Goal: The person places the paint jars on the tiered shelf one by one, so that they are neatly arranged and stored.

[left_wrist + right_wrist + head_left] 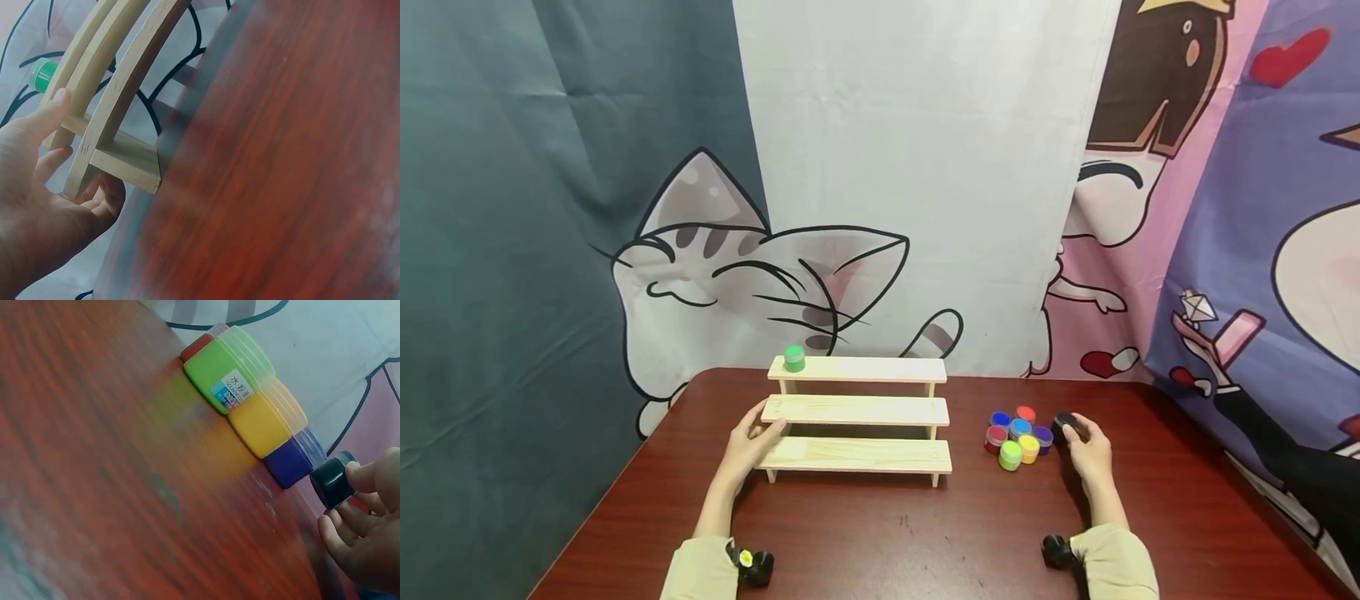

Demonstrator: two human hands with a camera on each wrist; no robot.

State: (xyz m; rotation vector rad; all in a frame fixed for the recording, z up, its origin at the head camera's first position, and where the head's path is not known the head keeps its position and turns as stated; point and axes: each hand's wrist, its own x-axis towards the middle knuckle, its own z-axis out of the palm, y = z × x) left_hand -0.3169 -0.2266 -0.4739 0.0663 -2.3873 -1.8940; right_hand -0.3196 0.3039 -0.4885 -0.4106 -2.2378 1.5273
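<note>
Head view: black jar (1063, 425) in the right hand (1090, 450), left hand (747, 443) on the wooden rack (857, 454)

The black jar is at the right of the jar group, pinched between the thumb and fingers of the right hand; the right wrist view shows it tilted, just beside the purple jar (1042, 438); whether it touches the table (880, 542) I cannot tell. Left of it, close together on the table, stand the yellow jar (1028, 449), the light green jar (1011, 455), the dark red jar (996, 438), the light blue jar (1019, 428), the blue jar (1000, 420) and the red jar (1026, 413); a printed label (232, 390) shows on the light green one.

Well to the left stands the rack, with three steps; the left hand grips its left end, thumb by the middle step (854, 409), fingers curled at the board ends; a green jar (793, 359) stands upright at the left of the top step (865, 369).

Both arms wear pale sleeves (700, 571); behind the table hangs a printed backdrop (925, 167), a smiling cat (700, 275) on it.
</note>
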